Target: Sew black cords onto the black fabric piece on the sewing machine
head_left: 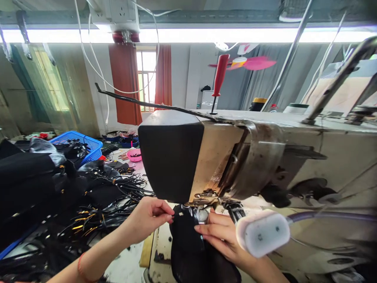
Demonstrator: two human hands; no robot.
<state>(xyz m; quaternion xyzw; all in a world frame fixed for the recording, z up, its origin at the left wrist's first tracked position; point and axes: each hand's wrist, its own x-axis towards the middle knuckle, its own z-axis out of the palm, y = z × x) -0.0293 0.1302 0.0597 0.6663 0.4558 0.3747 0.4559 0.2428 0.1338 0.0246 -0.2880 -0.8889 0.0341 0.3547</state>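
A black fabric piece (pixel 188 239) lies under the head of a sewing machine (pixel 171 157), its lower part hanging toward me. At its upper left edge, my left hand (pixel 151 216) is closed, thumb and forefinger pinched together at the cloth's border. A small pale tag or patch shows on the fabric close to those fingertips. My right hand (pixel 219 236) rests on the right side of the fabric with fingers stretched out flat. Part of that hand and wrist sits behind a white lamp head (pixel 263 233). The needle area is mostly hidden by the machine head.
Black cords with gold ends (pixel 88 220) and stacked black fabric (pixel 26 184) pile up on the left. Behind them stand a blue basket (pixel 94 145) and a pink bowl (pixel 134 155). A red-handled screwdriver (pixel 220 74) stands upright on the machine; a black rod (pixel 132 99) sticks out leftward.
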